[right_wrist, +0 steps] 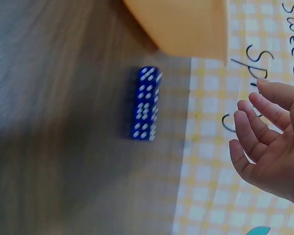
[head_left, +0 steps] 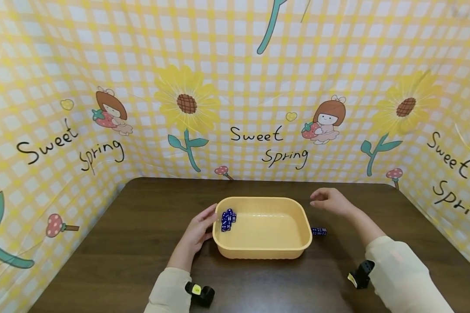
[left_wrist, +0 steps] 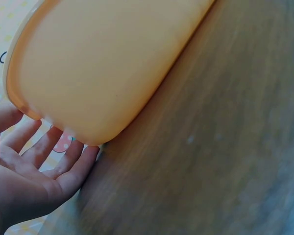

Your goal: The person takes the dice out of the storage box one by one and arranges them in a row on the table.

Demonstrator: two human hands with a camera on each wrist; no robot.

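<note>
A pale yellow plastic basin [head_left: 264, 254] sits on the table with a small heap of blue dice [head_left: 227, 219] at its left end. My left hand [head_left: 199, 229] is at the basin's left end, its spread fingers [left_wrist: 76, 166] touching the outer wall and rim. Just outside the basin's right end, several blue dice with white pips form a short row [right_wrist: 146, 104]. Behind and to the right of that row, my right hand [head_left: 333, 202] hovers with loosely bent fingers [right_wrist: 250, 134] and nothing in it.
The dark wooden table [head_left: 149, 217] backs onto a yellow checked cloth [head_left: 235, 87] printed with sunflowers and lettering, which also rises at both sides. A black camera [head_left: 203, 295] is strapped to the left wrist, another [head_left: 362, 274] to the right.
</note>
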